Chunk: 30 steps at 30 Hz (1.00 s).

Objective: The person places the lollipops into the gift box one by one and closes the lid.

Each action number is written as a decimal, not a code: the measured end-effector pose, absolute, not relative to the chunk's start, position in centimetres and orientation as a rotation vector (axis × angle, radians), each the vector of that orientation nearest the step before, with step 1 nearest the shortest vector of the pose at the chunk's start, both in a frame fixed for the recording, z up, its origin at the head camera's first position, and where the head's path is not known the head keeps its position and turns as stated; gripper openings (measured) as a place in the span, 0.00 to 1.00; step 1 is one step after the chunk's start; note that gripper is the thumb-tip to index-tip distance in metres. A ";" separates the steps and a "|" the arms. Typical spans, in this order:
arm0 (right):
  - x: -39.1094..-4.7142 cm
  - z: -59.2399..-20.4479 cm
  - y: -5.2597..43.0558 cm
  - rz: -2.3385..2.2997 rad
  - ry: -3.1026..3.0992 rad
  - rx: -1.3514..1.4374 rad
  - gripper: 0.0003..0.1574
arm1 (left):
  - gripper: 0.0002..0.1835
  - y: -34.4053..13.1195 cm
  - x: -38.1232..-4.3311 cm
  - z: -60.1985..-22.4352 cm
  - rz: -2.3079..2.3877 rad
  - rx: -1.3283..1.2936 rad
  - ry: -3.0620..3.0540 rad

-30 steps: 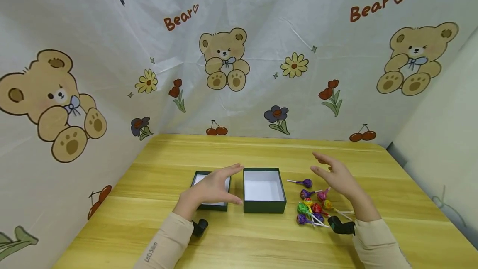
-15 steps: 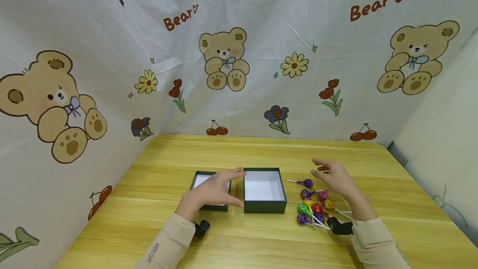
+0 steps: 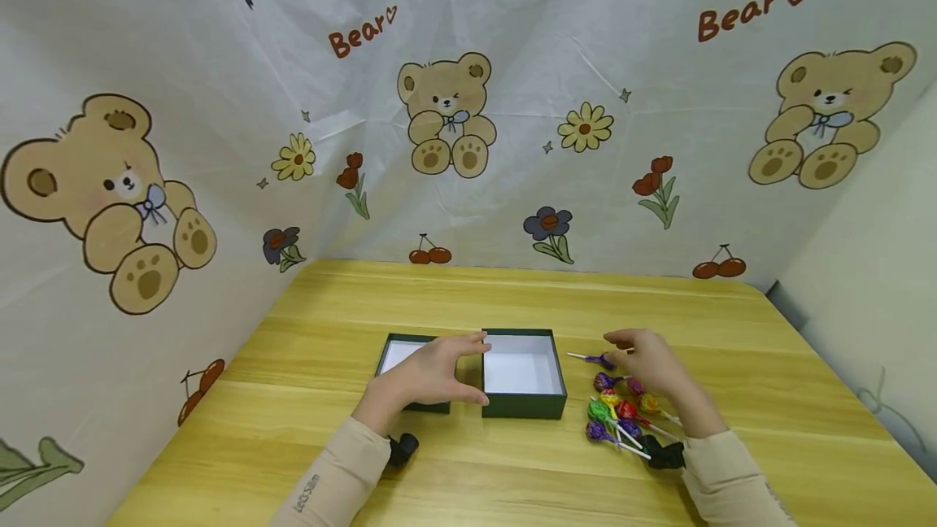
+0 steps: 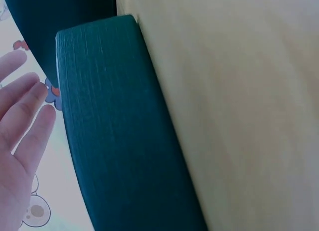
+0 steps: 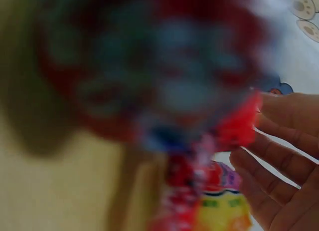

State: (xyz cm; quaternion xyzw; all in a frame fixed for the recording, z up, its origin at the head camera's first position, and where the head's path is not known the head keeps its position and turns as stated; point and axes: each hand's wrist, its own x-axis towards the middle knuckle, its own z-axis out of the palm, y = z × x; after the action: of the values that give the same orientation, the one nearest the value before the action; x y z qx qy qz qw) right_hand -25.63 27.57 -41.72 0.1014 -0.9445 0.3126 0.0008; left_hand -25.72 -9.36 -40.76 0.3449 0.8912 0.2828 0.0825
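Observation:
My left hand [image 3: 432, 372] hovers over a shallow dark green box lid [image 3: 398, 352], thumb and fingers spread, fingertips right at the left rim of a green, white-lined open box [image 3: 523, 407]. In the left wrist view that hand [image 4: 20, 121] lies beside a green side wall [image 4: 119, 131], holding nothing. My right hand [image 3: 651, 360] is low over the far end of the lollipops. Its thumb overlaps the head of a purple lollipop [image 3: 603, 362], whose white stick points left. The right wrist view shows its fingers [image 5: 279, 171] extended behind a large blurred lollipop [image 5: 164, 66].
Several wrapped lollipops lie in a loose pile right of the box, among them a green one [image 3: 598, 411], a red one [image 3: 626, 409] and a yellow one [image 3: 647, 403]. A bear-print cloth [image 3: 505, 210] hangs behind the wooden table [image 3: 468, 478].
My right hand has come down and slightly nearer, onto the purple lollipop by the box. My left hand has hardly moved; the whole head view has shifted slightly.

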 end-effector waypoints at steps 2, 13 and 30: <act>-25.6 -42.0 27.5 0.973 -2.973 0.309 0.23 | 0.43 -9.2 -25.7 -40.8 0.836 1.050 2.669; -25.9 -42.5 27.4 0.927 -2.953 0.334 0.16 | 0.38 -8.9 -25.7 -40.9 0.838 1.035 2.664; -26.1 -43.1 27.3 0.900 -2.957 0.354 0.13 | 0.35 -8.9 -25.7 -40.9 0.849 1.010 2.647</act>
State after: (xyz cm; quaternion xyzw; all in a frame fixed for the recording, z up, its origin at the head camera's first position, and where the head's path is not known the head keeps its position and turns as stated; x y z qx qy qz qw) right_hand -26.07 27.33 -43.05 0.1138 -0.9503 0.2893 0.0153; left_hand -25.70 -8.88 -40.93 0.3402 0.8912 0.2857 0.0920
